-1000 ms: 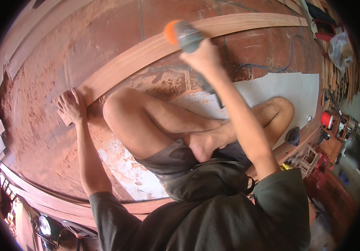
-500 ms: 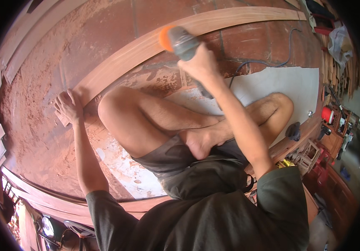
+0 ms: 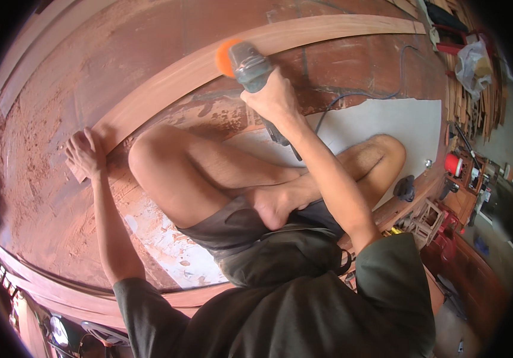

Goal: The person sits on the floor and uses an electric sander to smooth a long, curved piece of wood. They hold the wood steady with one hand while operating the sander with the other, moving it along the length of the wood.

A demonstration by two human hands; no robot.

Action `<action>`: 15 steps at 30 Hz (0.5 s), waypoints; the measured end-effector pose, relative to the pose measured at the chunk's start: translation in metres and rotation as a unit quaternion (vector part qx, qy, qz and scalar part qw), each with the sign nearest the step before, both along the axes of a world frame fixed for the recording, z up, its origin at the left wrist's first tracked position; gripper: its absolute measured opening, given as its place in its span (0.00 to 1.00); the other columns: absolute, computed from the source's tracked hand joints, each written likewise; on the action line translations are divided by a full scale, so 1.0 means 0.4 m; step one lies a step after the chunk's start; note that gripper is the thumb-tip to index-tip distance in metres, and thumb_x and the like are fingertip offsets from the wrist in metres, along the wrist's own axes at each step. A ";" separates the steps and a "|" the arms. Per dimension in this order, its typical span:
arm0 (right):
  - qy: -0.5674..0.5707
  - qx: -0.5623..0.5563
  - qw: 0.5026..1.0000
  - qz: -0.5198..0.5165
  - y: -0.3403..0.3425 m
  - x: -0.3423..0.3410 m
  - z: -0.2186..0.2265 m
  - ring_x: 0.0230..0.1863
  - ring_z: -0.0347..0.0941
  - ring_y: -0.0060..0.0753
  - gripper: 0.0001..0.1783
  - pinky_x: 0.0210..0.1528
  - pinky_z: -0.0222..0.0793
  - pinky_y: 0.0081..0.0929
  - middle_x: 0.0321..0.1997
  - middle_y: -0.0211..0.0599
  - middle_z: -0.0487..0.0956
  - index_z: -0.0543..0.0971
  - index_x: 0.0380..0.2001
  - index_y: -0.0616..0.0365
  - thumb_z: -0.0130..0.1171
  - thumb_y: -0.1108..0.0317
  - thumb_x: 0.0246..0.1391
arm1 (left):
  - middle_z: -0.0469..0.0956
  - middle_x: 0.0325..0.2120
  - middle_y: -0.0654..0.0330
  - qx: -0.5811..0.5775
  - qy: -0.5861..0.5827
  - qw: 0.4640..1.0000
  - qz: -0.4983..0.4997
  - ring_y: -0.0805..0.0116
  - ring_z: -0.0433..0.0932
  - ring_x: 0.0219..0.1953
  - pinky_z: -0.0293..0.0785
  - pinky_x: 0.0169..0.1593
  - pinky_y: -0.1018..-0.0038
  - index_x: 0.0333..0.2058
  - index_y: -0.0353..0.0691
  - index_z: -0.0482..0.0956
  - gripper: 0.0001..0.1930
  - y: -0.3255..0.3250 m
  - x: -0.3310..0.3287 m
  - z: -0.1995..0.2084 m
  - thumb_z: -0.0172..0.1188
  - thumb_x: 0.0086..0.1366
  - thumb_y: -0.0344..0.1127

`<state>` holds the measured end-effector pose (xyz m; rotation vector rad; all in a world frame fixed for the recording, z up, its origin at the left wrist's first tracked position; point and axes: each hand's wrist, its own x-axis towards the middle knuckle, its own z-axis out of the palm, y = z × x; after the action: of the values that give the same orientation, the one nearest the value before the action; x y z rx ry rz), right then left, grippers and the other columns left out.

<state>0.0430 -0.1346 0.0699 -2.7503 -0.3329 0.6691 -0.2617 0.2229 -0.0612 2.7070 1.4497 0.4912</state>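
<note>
A long wooden plank [image 3: 167,83] lies on the dusty floor, running from my left knee away to the far right. My left hand [image 3: 87,154] grips its near left end, fingers spread across the top and partly hiding it. Around the grey body of an angle grinder [image 3: 250,68] my right hand [image 3: 274,98] is closed. The grinder's orange disc [image 3: 226,58] sits over the plank's middle stretch, seemingly on its surface; exact contact is hard to see. A dark cord [image 3: 352,94] trails off to the right.
My crossed legs [image 3: 173,173] are close to the plank, over a white sheet [image 3: 411,119]. Reddish sawdust [image 3: 47,119] covers the floor at left. More boards [image 3: 30,71] lie at the far left. Tools, a red container [image 3: 453,164] and stacked wood strips [image 3: 489,101] fill the right side.
The whole view has shifted slightly, so everything appears a little farther left. The grinder stays over nearly the same part of the plank; my left hand keeps its place on the end.
</note>
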 end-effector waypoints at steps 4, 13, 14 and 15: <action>0.027 0.054 0.997 -0.052 -0.103 0.098 0.043 0.44 0.86 0.47 0.32 0.51 0.81 0.39 0.42 0.54 0.86 0.78 0.45 0.65 0.75 0.59 0.37 | 0.78 0.47 0.56 0.001 0.000 1.000 -0.003 0.51 0.71 0.56 0.61 0.59 0.50 0.46 0.44 0.80 0.24 0.009 -0.025 0.000 0.51 0.72 0.60; -0.006 -0.003 0.994 -0.110 -0.128 0.163 0.035 0.47 0.85 0.53 0.33 0.52 0.80 0.40 0.43 0.61 0.85 0.83 0.43 0.66 0.75 0.55 0.34 | 0.79 0.47 0.58 0.008 0.004 1.000 -0.005 0.51 0.71 0.56 0.60 0.59 0.51 0.45 0.46 0.80 0.24 -0.005 -0.007 0.004 0.51 0.72 0.61; -0.026 -0.009 0.994 -0.109 -0.091 0.119 0.033 0.47 0.85 0.54 0.32 0.52 0.80 0.40 0.42 0.62 0.85 0.82 0.41 0.66 0.75 0.55 0.34 | 0.79 0.46 0.57 0.009 -0.001 1.000 -0.010 0.51 0.71 0.56 0.61 0.59 0.50 0.45 0.45 0.80 0.25 -0.008 -0.006 0.007 0.51 0.72 0.61; -0.030 -0.003 0.996 -0.088 -0.066 0.081 0.022 0.46 0.85 0.54 0.32 0.52 0.80 0.40 0.42 0.61 0.85 0.81 0.41 0.67 0.75 0.55 0.34 | 0.79 0.46 0.57 0.010 -0.007 1.000 -0.014 0.50 0.71 0.56 0.61 0.58 0.49 0.45 0.44 0.80 0.25 -0.008 -0.008 0.009 0.50 0.73 0.61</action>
<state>0.0752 -0.1612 0.0789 -2.7678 -0.0992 0.5447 -0.2648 0.2196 -0.0575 2.7305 1.4084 0.5244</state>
